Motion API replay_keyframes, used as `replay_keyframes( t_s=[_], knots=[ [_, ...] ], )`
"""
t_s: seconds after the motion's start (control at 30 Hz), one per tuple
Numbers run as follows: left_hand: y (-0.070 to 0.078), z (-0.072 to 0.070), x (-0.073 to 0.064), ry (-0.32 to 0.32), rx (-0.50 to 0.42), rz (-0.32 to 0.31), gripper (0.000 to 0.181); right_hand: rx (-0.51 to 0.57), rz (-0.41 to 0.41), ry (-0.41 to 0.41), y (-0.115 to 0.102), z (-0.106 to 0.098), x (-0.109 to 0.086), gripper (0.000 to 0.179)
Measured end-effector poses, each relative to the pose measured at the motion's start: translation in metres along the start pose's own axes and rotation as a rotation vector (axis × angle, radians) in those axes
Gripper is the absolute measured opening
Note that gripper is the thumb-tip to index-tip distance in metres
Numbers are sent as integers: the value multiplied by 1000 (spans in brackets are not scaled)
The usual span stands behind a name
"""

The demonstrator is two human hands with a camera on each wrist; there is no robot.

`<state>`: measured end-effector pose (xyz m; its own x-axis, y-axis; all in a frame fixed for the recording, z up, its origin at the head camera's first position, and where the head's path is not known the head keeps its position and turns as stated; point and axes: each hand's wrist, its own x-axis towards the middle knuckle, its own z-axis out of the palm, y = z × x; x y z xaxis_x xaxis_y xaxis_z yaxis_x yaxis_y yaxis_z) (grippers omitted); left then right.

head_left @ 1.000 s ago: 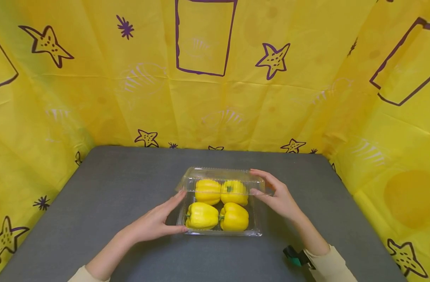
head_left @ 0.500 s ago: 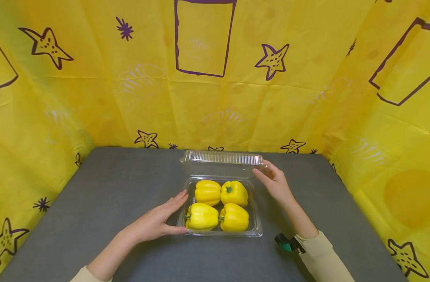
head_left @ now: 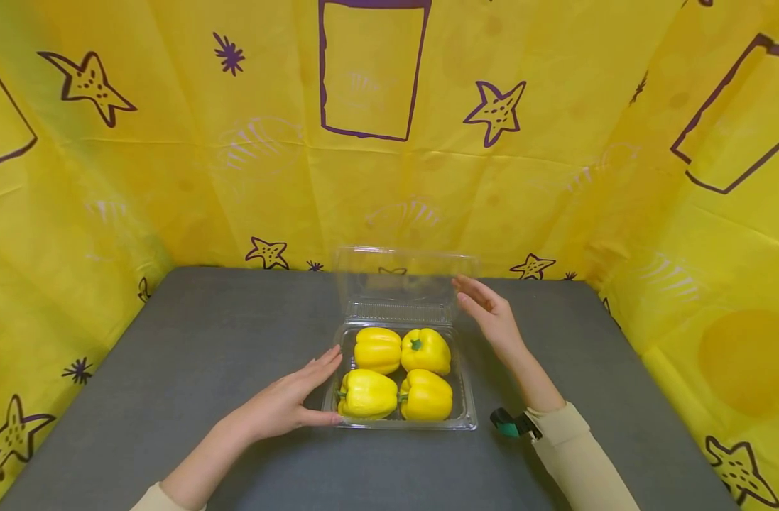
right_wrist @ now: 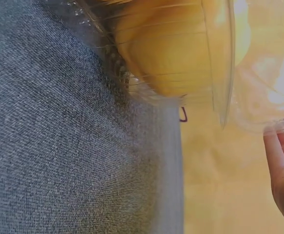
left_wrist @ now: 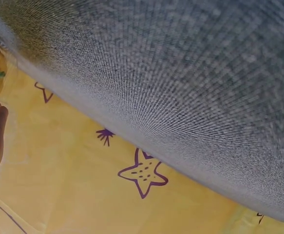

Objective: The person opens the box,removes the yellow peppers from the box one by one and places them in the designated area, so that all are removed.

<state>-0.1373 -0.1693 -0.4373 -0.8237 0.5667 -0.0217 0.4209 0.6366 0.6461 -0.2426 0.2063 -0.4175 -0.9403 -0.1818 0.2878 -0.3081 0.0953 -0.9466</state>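
A clear plastic clamshell container (head_left: 421, 425) lies on the table with its hinged lid (head_left: 398, 311) raised upright at the back. Several yellow bell peppers (head_left: 366, 394) sit inside in two rows, green stems showing on some. My left hand (head_left: 285, 401) rests against the container's left side, fingers straight along its edge and thumb at the front left corner. Beside the lid's right edge is my right hand (head_left: 496, 323), its fingers extended. In the right wrist view, the fingertips of the right hand (right_wrist: 283, 170) meet the rim of the lid (right_wrist: 266, 95).
The grey cloth-covered table (head_left: 236, 319) spreads around the container. A yellow curtain (head_left: 376, 184) with purple star drawings encloses the back and both sides. A black and green strap device (head_left: 513, 424) sits at the right wrist.
The lid has swung up and back from over the peppers to upright, with my right hand moving back alongside it. My left hand has stayed at the container's left side.
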Motion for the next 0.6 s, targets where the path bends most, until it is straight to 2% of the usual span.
replay_keyframes(
  t_s=[0.2, 0.6],
  knots=[
    [1, 0, 1, 3, 0, 0, 100, 63, 26, 8, 9, 0, 7, 45],
    [2, 1, 0, 9, 8, -5, 100, 10, 145, 15, 25, 3, 24, 45]
  ],
)
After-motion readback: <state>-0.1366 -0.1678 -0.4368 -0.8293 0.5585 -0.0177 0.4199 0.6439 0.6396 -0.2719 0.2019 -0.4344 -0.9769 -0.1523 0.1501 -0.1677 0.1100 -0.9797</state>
